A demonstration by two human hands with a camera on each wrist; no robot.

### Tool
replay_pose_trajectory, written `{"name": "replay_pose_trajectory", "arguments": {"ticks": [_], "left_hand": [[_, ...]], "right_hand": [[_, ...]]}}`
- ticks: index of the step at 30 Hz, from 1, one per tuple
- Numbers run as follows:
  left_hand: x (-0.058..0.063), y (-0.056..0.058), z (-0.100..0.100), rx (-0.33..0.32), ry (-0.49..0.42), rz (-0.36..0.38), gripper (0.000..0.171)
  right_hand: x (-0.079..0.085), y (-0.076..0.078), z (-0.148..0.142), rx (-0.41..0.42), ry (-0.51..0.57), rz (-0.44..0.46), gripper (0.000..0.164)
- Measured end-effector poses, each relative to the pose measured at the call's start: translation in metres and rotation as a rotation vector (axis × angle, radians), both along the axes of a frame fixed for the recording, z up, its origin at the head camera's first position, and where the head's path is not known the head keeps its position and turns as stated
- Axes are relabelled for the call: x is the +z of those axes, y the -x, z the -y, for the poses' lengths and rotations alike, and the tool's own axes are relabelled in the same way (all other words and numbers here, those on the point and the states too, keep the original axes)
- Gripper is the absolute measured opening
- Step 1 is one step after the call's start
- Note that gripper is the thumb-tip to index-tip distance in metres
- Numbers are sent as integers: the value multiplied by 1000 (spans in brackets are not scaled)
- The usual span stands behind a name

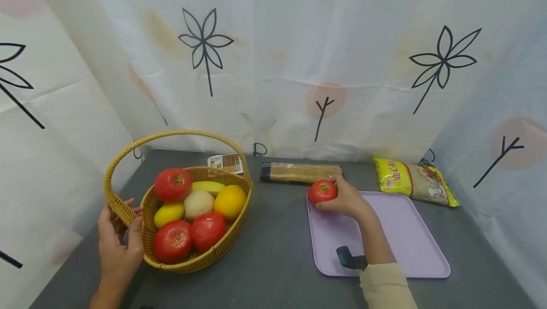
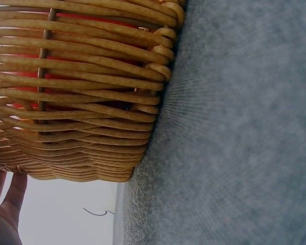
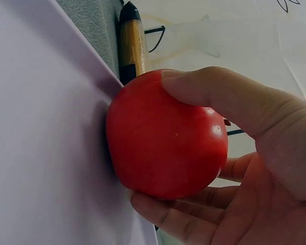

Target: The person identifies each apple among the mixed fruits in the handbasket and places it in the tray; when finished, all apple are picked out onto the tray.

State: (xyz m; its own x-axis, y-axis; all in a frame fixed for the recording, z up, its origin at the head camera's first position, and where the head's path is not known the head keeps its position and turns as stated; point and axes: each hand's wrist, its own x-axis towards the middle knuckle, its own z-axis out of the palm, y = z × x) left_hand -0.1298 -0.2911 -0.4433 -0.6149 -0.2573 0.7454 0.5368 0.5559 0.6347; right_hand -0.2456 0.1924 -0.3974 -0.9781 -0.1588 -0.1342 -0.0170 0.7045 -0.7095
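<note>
At the left stands a wicker basket [image 1: 222,249] with a tall arched handle, holding several fruits: red apples [image 1: 173,241], an orange [image 1: 230,202], a lemon [image 1: 169,215], a banana [image 1: 208,187] and a pale round fruit [image 1: 198,205]. My left hand [image 1: 117,247] grips the basket's left side at the foot of the handle. In the left wrist view, its fingers [image 2: 13,196] meet the woven rim. My right hand [image 1: 345,199] holds a red apple [image 3: 166,135] between thumb and fingers, at the far left corner of the lilac tray [image 1: 410,238].
A bundle of dry noodles [image 1: 301,173] lies at the back, beyond the tray's left corner. Right of it is a yellow food packet [image 1: 414,182]. A brown-and-white label [image 1: 225,162] shows behind the basket. A patterned curtain [image 1: 273,62] closes off the grey table's back and sides.
</note>
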Motion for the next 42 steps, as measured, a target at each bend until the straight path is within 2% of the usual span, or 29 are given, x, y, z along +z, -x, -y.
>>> {"name": "replay_pose_trajectory", "arguments": {"ticks": [9, 15, 18, 21, 26, 30, 33, 36, 39, 42], "left_hand": [[3, -2, 0, 22, 1, 60, 83], [0, -1, 0, 16, -3, 11, 81], [-3, 1, 2, 12, 0, -24, 80], [-3, 2, 2, 8, 3, -29, 81], [0, -1, -1, 20, -9, 35, 84], [1, -2, 0, 20, -11, 54, 83], [0, -2, 0, 18, -11, 55, 82], [1, -2, 1, 23, -13, 64, 83], [2, -3, 0, 27, -11, 73, 84], [3, -3, 0, 32, -4, 76, 84]], "right_hand": [[-2, -1, 0, 28, 20, 28, 86], [1, -2, 2, 55, 5, 24, 93], [7, -4, 6, 64, -29, -40, 88], [18, -8, 16, 69, -49, -149, 76], [36, -17, 50, 125, -24, -303, 60], [43, -23, 88, 184, 35, -330, 50], [46, -26, 120, 262, 72, -354, 44], [49, -27, 150, 381, 86, -413, 44], [47, -25, 178, 477, 44, -493, 47], [45, -22, 202, 534, -23, -555, 48]]}}
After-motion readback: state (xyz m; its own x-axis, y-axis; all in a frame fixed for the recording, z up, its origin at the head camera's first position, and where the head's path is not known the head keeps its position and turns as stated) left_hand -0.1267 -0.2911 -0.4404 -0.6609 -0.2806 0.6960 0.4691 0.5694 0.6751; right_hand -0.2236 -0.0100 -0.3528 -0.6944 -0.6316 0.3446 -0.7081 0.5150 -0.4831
